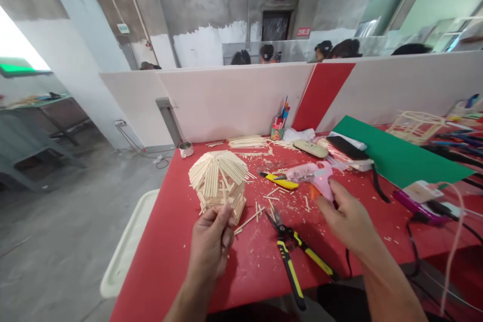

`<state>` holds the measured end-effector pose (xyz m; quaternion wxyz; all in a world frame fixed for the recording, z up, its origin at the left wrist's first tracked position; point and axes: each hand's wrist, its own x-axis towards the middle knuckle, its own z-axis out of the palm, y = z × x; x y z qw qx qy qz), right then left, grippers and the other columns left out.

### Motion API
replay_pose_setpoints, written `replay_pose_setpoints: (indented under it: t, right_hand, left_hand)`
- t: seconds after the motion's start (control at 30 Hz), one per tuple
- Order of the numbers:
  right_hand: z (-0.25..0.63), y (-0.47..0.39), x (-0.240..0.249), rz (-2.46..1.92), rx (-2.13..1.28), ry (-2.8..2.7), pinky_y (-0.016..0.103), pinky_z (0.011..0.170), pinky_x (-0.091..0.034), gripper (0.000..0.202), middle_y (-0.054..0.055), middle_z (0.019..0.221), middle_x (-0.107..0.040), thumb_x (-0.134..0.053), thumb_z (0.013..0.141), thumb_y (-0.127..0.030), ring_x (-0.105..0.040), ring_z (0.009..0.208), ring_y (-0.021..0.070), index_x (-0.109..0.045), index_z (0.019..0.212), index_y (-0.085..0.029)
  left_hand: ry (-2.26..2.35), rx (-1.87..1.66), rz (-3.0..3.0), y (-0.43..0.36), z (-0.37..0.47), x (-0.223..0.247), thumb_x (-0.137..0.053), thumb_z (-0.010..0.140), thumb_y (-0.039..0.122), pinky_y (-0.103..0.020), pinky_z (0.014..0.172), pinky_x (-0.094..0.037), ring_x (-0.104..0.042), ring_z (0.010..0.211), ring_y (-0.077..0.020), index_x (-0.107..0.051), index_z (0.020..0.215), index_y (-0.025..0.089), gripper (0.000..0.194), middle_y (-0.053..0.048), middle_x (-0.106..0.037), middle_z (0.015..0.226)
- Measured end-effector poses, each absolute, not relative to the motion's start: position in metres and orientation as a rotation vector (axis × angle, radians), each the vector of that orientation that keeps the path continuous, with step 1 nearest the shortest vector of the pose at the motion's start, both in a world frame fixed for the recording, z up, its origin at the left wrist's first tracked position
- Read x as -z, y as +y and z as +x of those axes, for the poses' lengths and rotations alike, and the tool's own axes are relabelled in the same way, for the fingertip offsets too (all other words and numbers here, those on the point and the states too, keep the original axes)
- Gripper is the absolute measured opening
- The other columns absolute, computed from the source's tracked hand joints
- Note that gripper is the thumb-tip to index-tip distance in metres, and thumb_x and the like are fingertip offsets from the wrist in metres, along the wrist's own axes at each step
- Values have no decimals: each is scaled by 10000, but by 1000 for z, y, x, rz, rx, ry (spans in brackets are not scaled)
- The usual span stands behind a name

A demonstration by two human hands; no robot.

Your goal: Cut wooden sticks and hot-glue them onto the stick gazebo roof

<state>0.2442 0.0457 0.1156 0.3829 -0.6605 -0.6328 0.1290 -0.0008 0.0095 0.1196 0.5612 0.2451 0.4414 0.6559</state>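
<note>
A small house-like model of pale wooden sticks (218, 173), with a round sloping roof, stands on the red tabletop (166, 241). In front of it my left hand (213, 241) is closed, pinching a thin wooden stick (225, 195) that points up before the roof. My right hand (345, 214) grips a pink glue gun (315, 175) whose nozzle points left toward the model. Beneath the nozzle lies a yellow-handled tool (281, 181). Open cutters with black and yellow handles (289, 241) rest between my hands, among loose sticks (251, 219) and scraps.
At the back are stick piles (247, 142), a tin cup (186, 149), a pen holder (277, 132) and an oval case (311, 148). A green board (392, 156), purple power strip (418, 207) and cables lie right. A white partition (226, 100) stands behind; people's heads show beyond.
</note>
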Motion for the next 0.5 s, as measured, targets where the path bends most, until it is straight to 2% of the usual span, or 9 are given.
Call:
replay_pose_setpoints:
  t: [0.07, 0.13, 0.23, 0.3, 0.4, 0.5]
  right_hand:
    - [218, 48, -147, -1489, -203, -1754, 250, 470, -360, 277, -2, 632, -566, -521, 759, -402, -487, 494, 142, -547, 941, -195]
    - [195, 52, -169, -1404, 26, -1861, 256, 490, -342, 338, 21, 706, -570, -534, 755, -455, -500, 555, 151, -534, 954, -181]
    - [170, 58, -180, -1382, 386, -1935, 261, 518, -325, 388, 48, 804, -583, -519, 783, -502, -543, 666, 184, -529, 998, -180]
    - [160, 60, -178, -1364, 537, -1993, 259, 519, -312, 339, 47, 815, -589, -496, 817, -453, -555, 687, 186, -532, 1020, -184]
    - [154, 62, -174, -1335, 634, -2078, 260, 518, -304, 298, 54, 826, -601, -463, 839, -373, -557, 681, 175, -539, 1045, -172]
    - [152, 63, -173, -1300, 639, -2107, 260, 525, -310, 294, 60, 840, -607, -450, 844, -357, -558, 696, 174, -543, 1046, -165]
  left_hand:
    - [1049, -1568, 564, 9, -2, -118, -815, 575, 382, -114, 298, -210, -317, 306, 12, -616, 639, 120, 335, 41, -555, 505]
    - [1059, -1580, 541, 7, -3, -115, -819, 568, 386, -117, 299, -211, -320, 309, 10, -632, 662, 118, 340, 39, -556, 508]
    - [1061, -1590, 508, 3, -6, -108, -819, 565, 399, -117, 301, -210, -323, 314, 7, -641, 669, 114, 351, 33, -561, 506]
    - [1060, -1604, 494, 1, -8, -105, -819, 565, 404, -116, 304, -215, -329, 316, 7, -641, 664, 114, 354, 29, -566, 508]
    - [1062, -1617, 483, 0, -9, -101, -817, 570, 405, -118, 307, -226, -329, 312, 6, -635, 656, 118, 351, 31, -568, 508]
    - [1058, -1606, 479, 1, -9, -100, -813, 575, 405, -125, 304, -222, -317, 309, 5, -625, 644, 123, 346, 33, -561, 505]
